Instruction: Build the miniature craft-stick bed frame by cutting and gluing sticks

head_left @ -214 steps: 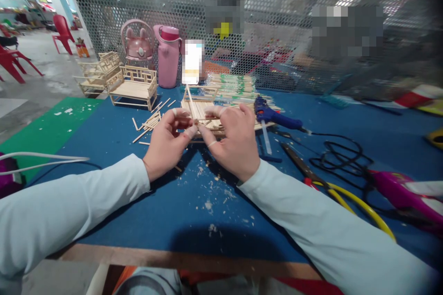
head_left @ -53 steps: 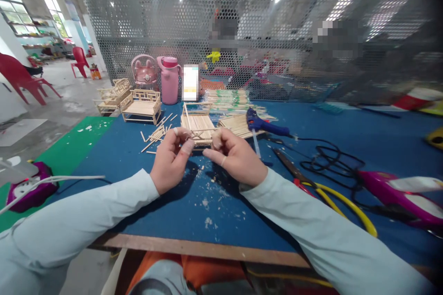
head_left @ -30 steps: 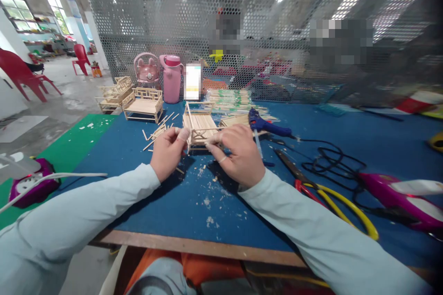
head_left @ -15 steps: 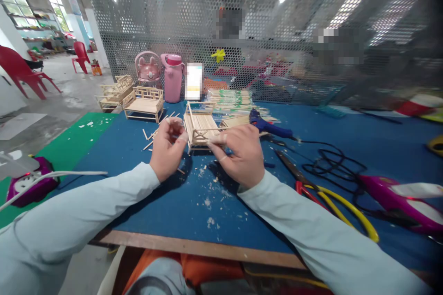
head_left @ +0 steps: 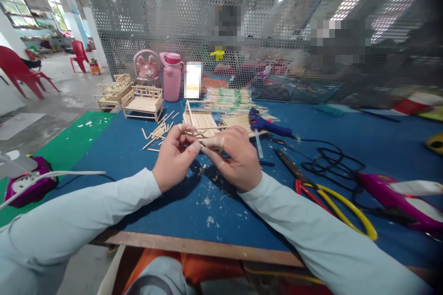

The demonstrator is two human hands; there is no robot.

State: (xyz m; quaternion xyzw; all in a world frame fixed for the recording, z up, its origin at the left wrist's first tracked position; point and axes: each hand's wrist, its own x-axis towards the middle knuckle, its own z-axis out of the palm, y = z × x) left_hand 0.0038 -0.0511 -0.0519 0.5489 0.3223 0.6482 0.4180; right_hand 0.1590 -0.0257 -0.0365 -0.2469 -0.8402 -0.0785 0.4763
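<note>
A miniature bench of thin wooden sticks (head_left: 200, 119) stands at mid-table, its slatted seat and a side frame showing. My left hand (head_left: 175, 160) and my right hand (head_left: 236, 157) come together at its near side, thumbs and forefingers pinched and fingertips almost touching. Both hands are closed; whatever lies between the fingertips is too small and covered to name. The near part of the bench is hidden behind them. Pale wraps show on some fingers. Short loose sticks (head_left: 157, 132) lie left of the bench. A blue glue gun (head_left: 270, 125) rests to the right, beside another slatted piece (head_left: 237, 121).
Two stick-built benches, one nearer (head_left: 143, 106) and one behind (head_left: 116, 93), stand back left, near a pink bottle (head_left: 172, 78). Bagged sticks (head_left: 230, 97) lie before the mesh screen (head_left: 148, 18). Scissors (head_left: 325, 193), a black cable (head_left: 328, 163) and purple power strips (head_left: 32, 179) flank my arms.
My left hand has moved right, to the bench's near side. My right hand has shifted slightly left, and the fingertips now meet. The bench's near armrest is now mostly covered.
</note>
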